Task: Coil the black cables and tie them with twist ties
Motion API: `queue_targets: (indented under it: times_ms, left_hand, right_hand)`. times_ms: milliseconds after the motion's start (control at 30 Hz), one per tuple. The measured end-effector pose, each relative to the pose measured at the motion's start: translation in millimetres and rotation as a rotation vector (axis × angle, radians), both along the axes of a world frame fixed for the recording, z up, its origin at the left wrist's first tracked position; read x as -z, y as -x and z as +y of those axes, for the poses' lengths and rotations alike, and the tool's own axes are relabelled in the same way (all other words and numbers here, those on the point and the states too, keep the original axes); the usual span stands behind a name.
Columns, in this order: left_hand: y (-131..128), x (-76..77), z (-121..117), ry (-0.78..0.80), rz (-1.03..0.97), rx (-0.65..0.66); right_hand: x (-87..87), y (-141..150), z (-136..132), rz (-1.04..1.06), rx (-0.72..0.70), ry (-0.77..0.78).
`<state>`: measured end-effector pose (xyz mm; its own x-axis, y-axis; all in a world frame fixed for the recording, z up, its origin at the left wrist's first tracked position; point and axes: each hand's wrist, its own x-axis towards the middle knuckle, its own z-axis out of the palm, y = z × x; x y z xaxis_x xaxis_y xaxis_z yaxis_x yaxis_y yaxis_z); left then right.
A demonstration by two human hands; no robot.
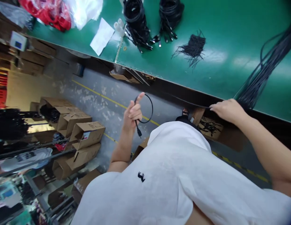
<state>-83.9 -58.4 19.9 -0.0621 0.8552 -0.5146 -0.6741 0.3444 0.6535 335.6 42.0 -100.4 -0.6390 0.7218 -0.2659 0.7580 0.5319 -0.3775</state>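
Left hand: raised in front of the white shirt (169, 156), the left hand (133, 113) has its lower fingers curled round a black cable (152, 109), the index finger sticking up. I'd want that grip firm but soft, so nothing slips or kinks.
Loop: one round turn stands out beside those fingers; to my eye, further turns would do best laid at this same size.
Plug: the plug (139, 132) hangs just below the fist; better that it dangles free, out of the turns.
Right hand: over by the table edge, the right hand (227, 110) pinches a dark strand at its fingertips.
Span: the strand runs leftward under the table edge and seems to be the same cable, though the dark gap hides part of it. Light, even tension would suit it, with any twist let out.
Loose bundle: a bundle of long cables (274, 59) lies on the green table (230, 40) near the right hand; a strand could snag there, I'd guess.
Short ties: a pile of thin black pieces (193, 45) sits farther in, well apart from both hands.
Coils: two coiled bunches, one (135, 22) beside the other (170, 15), lie beyond, plug ends toward the table edge.
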Motion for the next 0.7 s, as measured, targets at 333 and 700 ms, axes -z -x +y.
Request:
queue_targets:
  times_ms: [333,700]
  left_hand:
    - [-98.3,40.3,20.7,-0.016,-0.016,0.715]
    - [-69.6,5.5,19.7,0.185,-0.052,0.48]
  right_hand:
    - [-102.6,101.1,0.5,0.484,-0.306,0.248]
    - [-52.7,54.1,36.7,0.47,-0.054,0.152]
